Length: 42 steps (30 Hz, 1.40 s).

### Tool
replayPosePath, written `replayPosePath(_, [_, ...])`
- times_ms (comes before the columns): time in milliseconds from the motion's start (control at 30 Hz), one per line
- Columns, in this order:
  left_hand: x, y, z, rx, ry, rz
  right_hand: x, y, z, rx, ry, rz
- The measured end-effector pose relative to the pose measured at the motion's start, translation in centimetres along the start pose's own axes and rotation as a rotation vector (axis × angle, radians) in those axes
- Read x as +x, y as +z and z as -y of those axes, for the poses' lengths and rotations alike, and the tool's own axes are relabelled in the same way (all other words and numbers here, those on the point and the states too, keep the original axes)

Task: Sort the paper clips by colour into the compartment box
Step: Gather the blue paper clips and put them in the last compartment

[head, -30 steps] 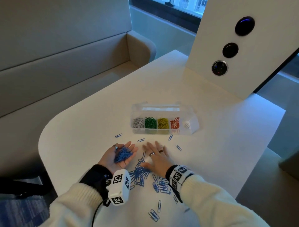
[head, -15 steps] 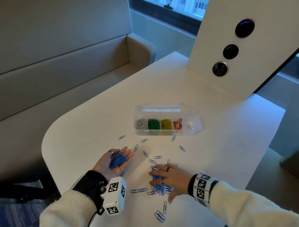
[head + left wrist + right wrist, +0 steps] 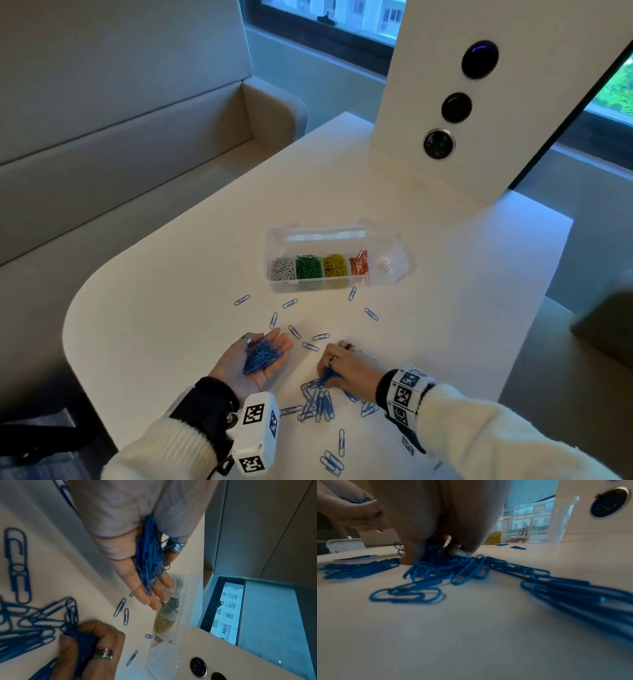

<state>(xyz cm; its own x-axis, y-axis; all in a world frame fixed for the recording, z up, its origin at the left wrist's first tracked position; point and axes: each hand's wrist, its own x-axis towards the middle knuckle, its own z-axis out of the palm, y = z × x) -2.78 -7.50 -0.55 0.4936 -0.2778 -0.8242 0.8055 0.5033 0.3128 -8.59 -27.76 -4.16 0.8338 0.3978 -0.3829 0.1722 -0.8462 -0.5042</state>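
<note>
Clips on left palm — right hand seemingly pinching more

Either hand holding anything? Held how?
Left hand: blue clips heaped in the open, upturned palm. Right hand: fingers curled around a bunch of blue clips.

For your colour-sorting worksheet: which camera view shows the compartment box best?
The head view: the whole compartment box with white, green, yellow and red sections. The left wrist view shows it sideways behind fingers; the right wrist view shows only its red and yellow end.

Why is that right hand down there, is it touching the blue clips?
Touching. In the left wrist view, the right hand curls its fingers around a bunch of blue clips.
</note>
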Motion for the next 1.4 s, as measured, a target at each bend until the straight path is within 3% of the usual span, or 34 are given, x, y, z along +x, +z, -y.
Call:
replayPosePath(133, [0.5,0.5,0.7,0.009,-0.020,-0.009,0.0,0.3,0.3,-0.136,0.001,0.005])
replayPosePath(233, [0.7,1.1,1.2,0.015,-0.053,0.006,-0.2,0.4,0.2,-0.111,0.058,0.021])
replayPosePath(333, [0.9,1.8,1.4,0.025,-0.078,-0.009,-0.5,0.4,-0.3,-0.277,0.040,-0.029])
replayPosePath(600, [2.3,4.4,1.4,0.070,-0.093,0.022,-0.4,0.5,-1.3,-0.264,0.060,-0.031])
replayPosePath(767, [3.1,5.9,0.2,0.066,-0.083,0.033,-0.9,-3.5,-1.4,-0.188,0.121,-0.363])
replayPosePath(800, [3.2,6.2,0.3,0.085,-0.098,0.033,-1.2,-4.5,-1.5,-0.141,0.114,-0.496])
replayPosePath(833, [3.2,6.8,0.6,0.109,-0.114,0.039,-1.3,-5.6,-1.3,-0.180,0.053,-0.536])
replayPosePath(967, [2.7,9.6,2.5,0.260,-0.181,0.141,-1.4,-6.8,-0.5,-0.361,-0.169,-0.464])
replayPosePath(1167, [3.3,12.5,3.3,0.329,-0.179,0.192,-2.2,-7.9,-0.4,-0.507,-0.134,-0.517])
replayPosePath(1300, [4.2,14.3,3.3,0.210,-0.211,0.267,-2.9,-9.5,-1.6,-0.385,-0.138,-0.695])
replayPosePath(1400, [4.3,16.6,2.7,0.141,-0.214,0.269,-3.7,-10.8,-3.3,-0.137,-0.025,-0.916])
